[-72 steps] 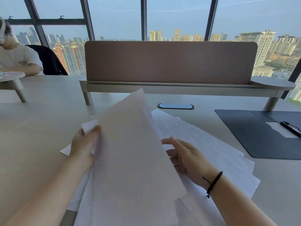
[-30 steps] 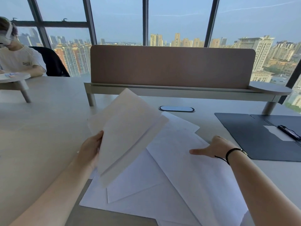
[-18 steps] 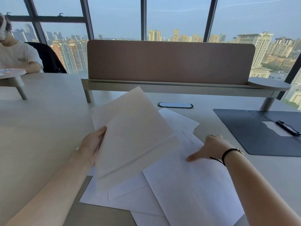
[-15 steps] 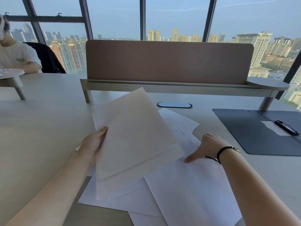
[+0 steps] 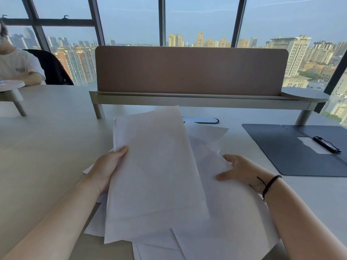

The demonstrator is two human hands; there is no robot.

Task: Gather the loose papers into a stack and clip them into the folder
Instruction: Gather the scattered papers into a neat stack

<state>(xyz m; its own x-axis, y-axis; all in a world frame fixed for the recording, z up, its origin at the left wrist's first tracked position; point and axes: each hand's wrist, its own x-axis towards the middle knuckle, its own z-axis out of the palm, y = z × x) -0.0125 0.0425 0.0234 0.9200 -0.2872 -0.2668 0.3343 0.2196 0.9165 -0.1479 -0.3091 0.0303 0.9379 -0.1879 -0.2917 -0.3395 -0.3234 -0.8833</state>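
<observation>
My left hand (image 5: 107, 168) grips a thin stack of white papers (image 5: 154, 173) by its left edge, holding it tilted above the desk. Several more loose white sheets (image 5: 231, 218) lie spread beneath and to the right. My right hand (image 5: 238, 170), a black band on its wrist, holds the upper edge of one of these sheets, which looks slightly lifted. The dark folder (image 5: 285, 151) lies open flat at the right, apart from the papers, with a black clip (image 5: 326, 144) on its right half.
A brown divider panel on a raised shelf (image 5: 191, 99) crosses the back of the pale desk (image 5: 47, 147). A dark oval cable cover (image 5: 203, 120) sits just beyond the papers. Another person (image 5: 16, 66) sits at the far left beside a small round stand (image 5: 11, 87).
The stack in my left hand has swung more upright and lengthwise. My right hand moved left from pressing a flat sheet and now holds that sheet's edge close to the stack.
</observation>
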